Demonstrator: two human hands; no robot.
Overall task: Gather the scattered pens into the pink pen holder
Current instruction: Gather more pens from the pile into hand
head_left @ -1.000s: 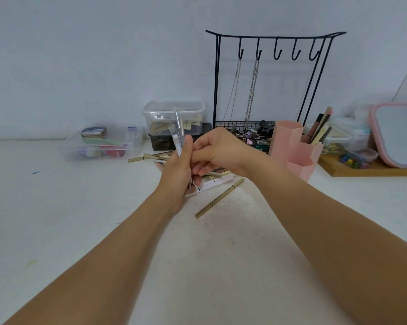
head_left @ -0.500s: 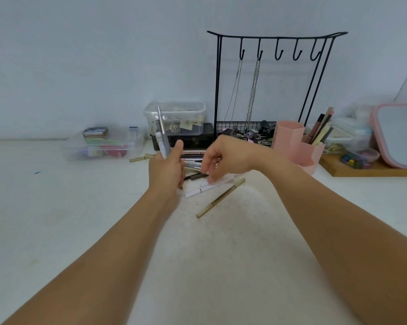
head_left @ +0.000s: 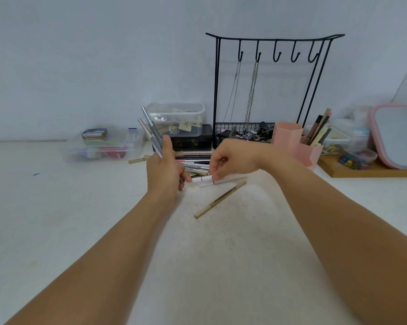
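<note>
Two silver pens (head_left: 151, 132) stand tilted in the left hand (head_left: 165, 171), its fingers curled round their lower ends; half a second ago this hand held them nearer the clear lidded box (head_left: 178, 120), and it now sits slightly lower and nearer the pile. The right hand (head_left: 233, 158), which was hovering above the pile, has come down; its fingers (head_left: 215, 177) pinch the end of a white pen (head_left: 203, 179) lying on the bench (head_left: 57, 219).

Edges and room: near half of the bench bare between the forearms; left side open up to a clear tray (head_left: 104, 146) by the wall; right side bounded by a wooden board (head_left: 371, 171) and a pink-rimmed lid (head_left: 397, 134).

Count:
- pink pen holder (head_left: 296, 143), one, right of the right hand, several pens upright in its rear compartment, number unclear
- tan pen (head_left: 220, 199), one, lying alone nearest the viewer
- second white pen (head_left: 230, 180), one, just beside the pinched one
- tan pen end (head_left: 136, 160), one, left of the left hand
- pile of pens (head_left: 195, 164) between the hands, number cannot be told
- black hook rack (head_left: 273, 90), one, five hooks, two chains
</note>
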